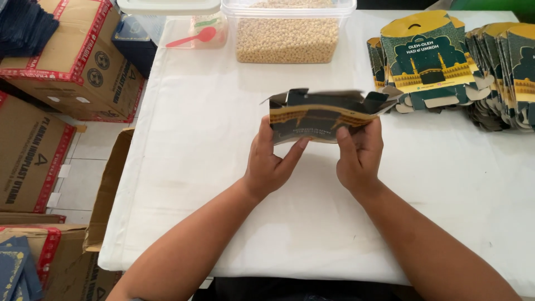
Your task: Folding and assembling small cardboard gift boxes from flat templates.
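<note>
Both my hands hold one flat printed carton (320,116), dark green with gold trim, just above the white-covered table (212,139). My left hand (270,161) pinches its lower left edge with the thumb on the front. My right hand (359,156) grips its lower right part, thumb pressed on the front face. The carton's flaps stick up along the top edge.
A stack of the same flat cartons (446,61) lies fanned out at the table's far right. A clear tub of pale beans (287,36) and a smaller lidded tub with a red spoon (192,30) stand at the far edge. Brown cardboard boxes (67,56) crowd the floor on the left.
</note>
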